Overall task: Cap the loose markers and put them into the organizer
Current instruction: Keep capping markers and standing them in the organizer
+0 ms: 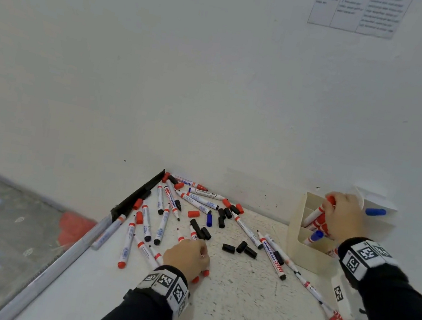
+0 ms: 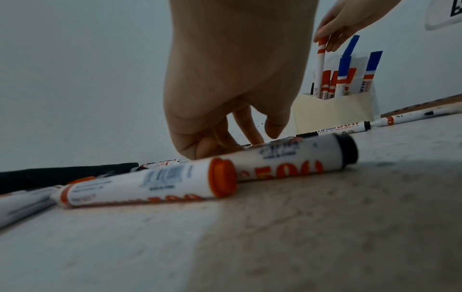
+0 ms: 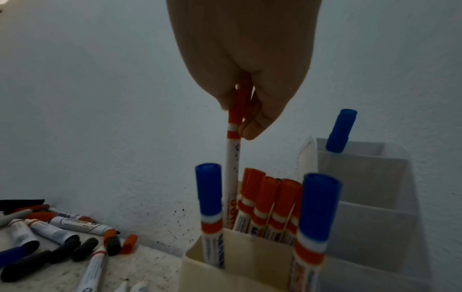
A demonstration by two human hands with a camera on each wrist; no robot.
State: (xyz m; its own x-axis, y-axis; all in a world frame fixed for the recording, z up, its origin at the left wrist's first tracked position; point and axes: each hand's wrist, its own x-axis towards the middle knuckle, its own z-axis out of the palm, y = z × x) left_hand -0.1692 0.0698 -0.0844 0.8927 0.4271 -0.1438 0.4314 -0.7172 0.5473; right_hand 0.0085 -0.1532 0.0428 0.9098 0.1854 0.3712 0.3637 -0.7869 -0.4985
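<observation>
A speckled white table point(image 1: 238, 301) carries scattered markers point(image 1: 162, 223), loose caps point(image 1: 240, 248) and a cream organizer point(image 1: 301, 244).

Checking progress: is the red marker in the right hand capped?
Capped. The right hand pinches the red marker by its red cap, lower end inside the organizer.

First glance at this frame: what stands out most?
The scatter of loose markers and black caps across the table's far corner by the wall. At right, the right hand pinches a red-capped marker upright in the cream organizer, while the left hand reaches into the pile.
</observation>
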